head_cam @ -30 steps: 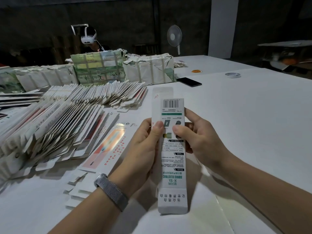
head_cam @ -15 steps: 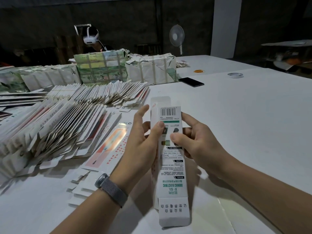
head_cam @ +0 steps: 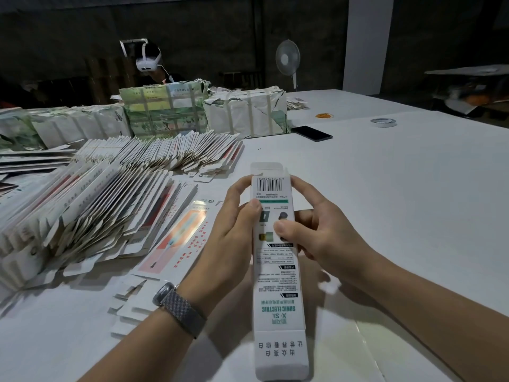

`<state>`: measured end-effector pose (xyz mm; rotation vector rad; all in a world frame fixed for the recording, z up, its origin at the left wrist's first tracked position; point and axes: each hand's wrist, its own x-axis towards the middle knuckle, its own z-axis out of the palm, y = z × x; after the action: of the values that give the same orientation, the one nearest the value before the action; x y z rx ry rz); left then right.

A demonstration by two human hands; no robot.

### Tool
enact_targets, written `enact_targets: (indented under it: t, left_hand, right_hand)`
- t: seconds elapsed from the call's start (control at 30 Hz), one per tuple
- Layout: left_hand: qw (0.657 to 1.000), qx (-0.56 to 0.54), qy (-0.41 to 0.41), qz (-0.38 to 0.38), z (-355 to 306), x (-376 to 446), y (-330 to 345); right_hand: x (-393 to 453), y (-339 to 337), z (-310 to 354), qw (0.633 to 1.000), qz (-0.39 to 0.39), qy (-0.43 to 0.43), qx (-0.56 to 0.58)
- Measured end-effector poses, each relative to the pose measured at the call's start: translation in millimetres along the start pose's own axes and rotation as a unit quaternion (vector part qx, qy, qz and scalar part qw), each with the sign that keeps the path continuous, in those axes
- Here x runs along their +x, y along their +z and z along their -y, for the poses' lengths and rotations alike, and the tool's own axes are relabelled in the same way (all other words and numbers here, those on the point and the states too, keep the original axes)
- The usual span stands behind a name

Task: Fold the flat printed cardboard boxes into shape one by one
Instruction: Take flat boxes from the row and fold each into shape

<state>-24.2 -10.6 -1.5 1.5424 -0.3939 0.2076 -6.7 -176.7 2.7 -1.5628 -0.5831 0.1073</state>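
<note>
Long white printed box (head_cam: 278,285), upright, end flaps open.

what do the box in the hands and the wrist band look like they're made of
Box: thin printed cardboard, white with a slight sheen; creased flaps and sharp fold lines show it.
Wrist band: looks like woven grey metal mesh or fabric, from its fine grainy texture; too dim to tell which.

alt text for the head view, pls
Both hands, left and right, hold a long white printed box upright over a white table, thumbs on its face. Fanned rows of flat boxes lie to the left, wrapped bundles behind them.
</note>
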Motion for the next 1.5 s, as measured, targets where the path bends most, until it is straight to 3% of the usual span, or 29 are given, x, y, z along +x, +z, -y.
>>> enact_targets:
  t: [0.23, 0.37, 0.5, 0.77, 1.5]
  left_hand:
    - [0.999, -0.024, -0.011, 0.022, 1, 1, 0]
    - [0.998, -0.036, -0.017, 0.048, 2, -2, 2]
    - [0.997, -0.043, -0.023, 0.051, -1, -2, 4]
    - [0.997, -0.028, -0.050, 0.058, 1, -1, 2]
    - [0.993, -0.073, -0.072, 0.053, 11, 2, -2]
  right_hand:
    - [1, -3, 1, 1.000, 0.008, 0.019, 0.009]
    - [4, -5, 2, 0.999, -0.038, 0.024, 0.020]
    - [8, -8, 0, 0.996, -0.092, -0.012, 0.018]
    - [7, -10, -5, 0.990, -0.123, -0.064, 0.009]
    - [9, -13, -5, 0.992, -0.114, -0.047, 0.032]
